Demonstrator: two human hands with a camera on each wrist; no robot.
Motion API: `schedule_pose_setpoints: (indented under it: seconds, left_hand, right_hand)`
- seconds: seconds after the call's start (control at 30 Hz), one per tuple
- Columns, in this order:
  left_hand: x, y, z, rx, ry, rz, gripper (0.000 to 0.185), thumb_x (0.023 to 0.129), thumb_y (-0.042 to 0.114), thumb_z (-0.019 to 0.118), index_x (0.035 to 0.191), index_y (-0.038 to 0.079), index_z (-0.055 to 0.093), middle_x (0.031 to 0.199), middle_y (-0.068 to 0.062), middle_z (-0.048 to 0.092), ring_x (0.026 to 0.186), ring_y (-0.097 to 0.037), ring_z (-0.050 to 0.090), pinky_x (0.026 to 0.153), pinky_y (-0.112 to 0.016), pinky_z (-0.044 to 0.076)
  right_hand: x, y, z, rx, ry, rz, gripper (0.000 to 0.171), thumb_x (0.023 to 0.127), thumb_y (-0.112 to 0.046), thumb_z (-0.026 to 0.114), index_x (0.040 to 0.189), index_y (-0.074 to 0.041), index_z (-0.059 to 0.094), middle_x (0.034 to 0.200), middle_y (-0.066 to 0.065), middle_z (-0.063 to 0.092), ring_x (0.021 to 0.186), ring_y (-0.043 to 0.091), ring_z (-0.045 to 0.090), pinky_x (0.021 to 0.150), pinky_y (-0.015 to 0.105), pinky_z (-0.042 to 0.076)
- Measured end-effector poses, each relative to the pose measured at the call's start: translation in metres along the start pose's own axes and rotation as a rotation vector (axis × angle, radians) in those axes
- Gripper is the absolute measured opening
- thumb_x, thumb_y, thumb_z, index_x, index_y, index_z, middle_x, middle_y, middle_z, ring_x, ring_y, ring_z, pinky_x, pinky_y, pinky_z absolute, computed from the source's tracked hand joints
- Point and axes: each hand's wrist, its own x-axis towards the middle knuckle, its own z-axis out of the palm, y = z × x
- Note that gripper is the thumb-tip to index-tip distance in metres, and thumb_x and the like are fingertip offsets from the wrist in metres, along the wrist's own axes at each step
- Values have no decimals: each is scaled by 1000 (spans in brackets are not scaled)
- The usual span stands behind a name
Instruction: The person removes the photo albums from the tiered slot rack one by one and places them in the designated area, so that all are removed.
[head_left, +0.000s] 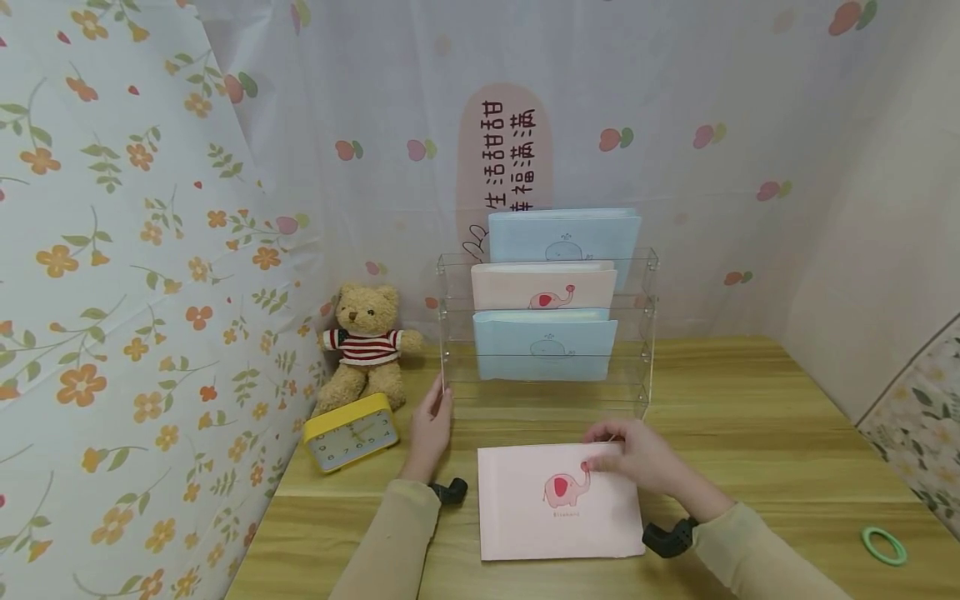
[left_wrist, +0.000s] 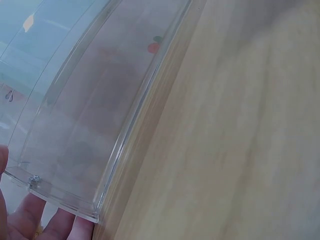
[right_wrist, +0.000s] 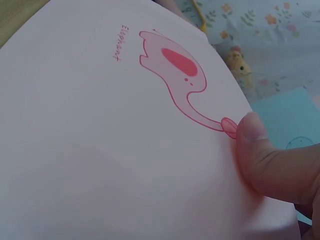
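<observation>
A pink booklet [head_left: 525, 508] with an elephant on its cover is near the front of the table. My right hand [head_left: 637, 458] pinches its upper right edge, the thumb [right_wrist: 270, 165] flat on the cover beside the elephant's trunk and the other fingers behind. At the lower left side of a clear acrylic rack [head_left: 651, 333], my left hand [head_left: 430, 433] holds the side panel, its fingertips [left_wrist: 57, 225] showing under the panel's edge. The rack's tiers carry a blue whale booklet [head_left: 562, 227] at the top, a pink elephant one [head_left: 510, 287] in the middle and another blue whale one [head_left: 510, 350] lowest.
Left of the rack sits a teddy bear [head_left: 366, 346] in a striped sweater. A yellow alarm clock [head_left: 352, 433] leans back before it, left of my left hand. A green ring [head_left: 870, 546] lies at the right front of the wooden table [head_left: 765, 433]. Patterned cloth hangs behind.
</observation>
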Motion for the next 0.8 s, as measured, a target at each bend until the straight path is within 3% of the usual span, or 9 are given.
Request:
schedule_pose_setpoints:
  seconds: [0.27,0.47,0.8]
  left_hand:
    - [-1,3,-1,14,3,-5,51,116,30,60,166,22,52,162,-15,61,147,-36,62,122,-57,52]
    - [-2,6,0,8,1,-9,52,116,30,60,166,22,51,162,-16,60,147,-37,62,122,-56,51]
    - [-1,1,0,-9,-11,1,53,116,32,59,167,22,50,161,-18,61,146,-38,62,121,-57,52]
  right_hand:
    - [-3,11,-3,-34,-129,-90,31,90,-32,94,113,-17,80,106,-6,77,93,3,63,82,22,57]
    - [-8,19,-1,14,-222,-121,31,91,-30,92,116,-15,80,103,-7,77,90,0,63,78,21,58]
    - [-19,27,7,-18,-267,-134,29,91,-33,92,114,-19,82,104,-10,78,89,-2,62,76,21,58]
